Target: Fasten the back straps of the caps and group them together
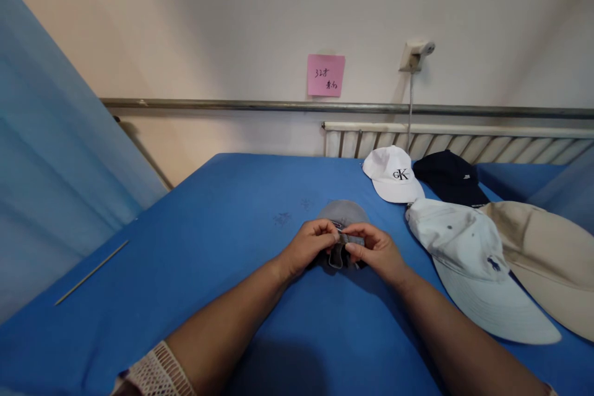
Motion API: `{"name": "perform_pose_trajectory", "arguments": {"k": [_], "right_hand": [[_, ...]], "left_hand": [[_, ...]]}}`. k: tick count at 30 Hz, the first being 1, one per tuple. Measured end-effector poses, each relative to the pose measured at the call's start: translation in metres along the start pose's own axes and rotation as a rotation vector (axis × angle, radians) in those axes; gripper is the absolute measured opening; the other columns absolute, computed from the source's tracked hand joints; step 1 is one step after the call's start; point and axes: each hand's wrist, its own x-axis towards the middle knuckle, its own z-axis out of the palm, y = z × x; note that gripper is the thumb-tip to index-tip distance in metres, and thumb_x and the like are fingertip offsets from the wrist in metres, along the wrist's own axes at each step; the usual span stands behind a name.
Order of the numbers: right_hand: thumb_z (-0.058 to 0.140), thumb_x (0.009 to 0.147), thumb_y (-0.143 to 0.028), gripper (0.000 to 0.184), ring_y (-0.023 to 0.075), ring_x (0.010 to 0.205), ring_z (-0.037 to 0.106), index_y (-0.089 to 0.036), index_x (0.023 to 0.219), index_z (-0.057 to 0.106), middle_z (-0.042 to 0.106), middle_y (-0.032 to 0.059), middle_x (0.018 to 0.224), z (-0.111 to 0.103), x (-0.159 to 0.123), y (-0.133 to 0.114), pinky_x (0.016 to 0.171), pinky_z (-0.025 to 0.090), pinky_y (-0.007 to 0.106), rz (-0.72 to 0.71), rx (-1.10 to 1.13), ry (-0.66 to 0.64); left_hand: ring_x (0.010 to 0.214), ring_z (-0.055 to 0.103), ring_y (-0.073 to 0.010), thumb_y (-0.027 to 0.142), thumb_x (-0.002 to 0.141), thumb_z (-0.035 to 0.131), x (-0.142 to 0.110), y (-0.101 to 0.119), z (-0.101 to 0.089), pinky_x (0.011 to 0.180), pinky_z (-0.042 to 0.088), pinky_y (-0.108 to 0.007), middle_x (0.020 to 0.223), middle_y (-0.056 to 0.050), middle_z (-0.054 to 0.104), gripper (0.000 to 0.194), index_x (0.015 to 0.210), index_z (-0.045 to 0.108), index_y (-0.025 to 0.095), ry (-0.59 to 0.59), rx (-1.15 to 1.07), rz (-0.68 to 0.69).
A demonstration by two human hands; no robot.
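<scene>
Grey cap (344,213): on blue bench (223,223), centred. Rear strap (349,239) lies crosswise, pinched between left hand (309,247) and right hand (375,252); both equally near.

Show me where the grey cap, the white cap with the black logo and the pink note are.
grey cap (342,211): head view, on its crown above the hands.
white cap with the black logo (388,174): head view, on its front panel.
pink note (325,75): head view, at its middle, on the wall.

Both hands hide the grey cap (342,213)'s rear strap; note (325,75) writing illegible.
</scene>
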Motion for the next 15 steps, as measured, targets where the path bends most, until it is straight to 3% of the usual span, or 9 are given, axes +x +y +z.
{"name": "perform_pose_trajectory", "arguments": {"k": [7,12,15], "right_hand": [[0.072,0.077,-0.03,0.019,0.0142,0.066,0.06,-0.022,0.095,0.068,0.069,0.0021,0.084,0.009,-0.004,-0.001,0.059,0.048,0.026,-0.185,-0.28,0.16],[0.071,0.079,-0.031,0.02,0.0133,0.062,0.058,-0.022,0.096,0.066,0.068,0.0019,0.081,0.015,-0.005,0.001,0.055,0.046,0.025,-0.19,-0.261,0.222],[0.071,0.078,-0.033,0.022,0.011,0.052,0.053,-0.02,0.096,0.065,0.064,-0.0011,0.069,0.015,-0.005,0.004,0.048,0.042,0.023,-0.134,-0.205,0.236]], "left_hand": [[0.05,0.045,-0.0076,0.036,0.074,0.067,0.003,-0.003,-0.004,0.049,0.034,-0.02,0.055,0.003,0.051,0.024,0.067,0.057,0.015,-0.034,-0.026,-0.005],[0.049,0.046,-0.0074,0.038,0.074,0.068,0.005,-0.007,-0.005,0.049,0.034,-0.02,0.056,0.003,0.051,0.027,0.068,0.055,0.016,-0.04,-0.052,-0.023],[0.049,0.046,-0.0072,0.038,0.075,0.068,0.005,-0.008,-0.005,0.05,0.035,-0.02,0.056,0.003,0.051,0.027,0.068,0.055,0.015,-0.031,-0.063,-0.014]]}}
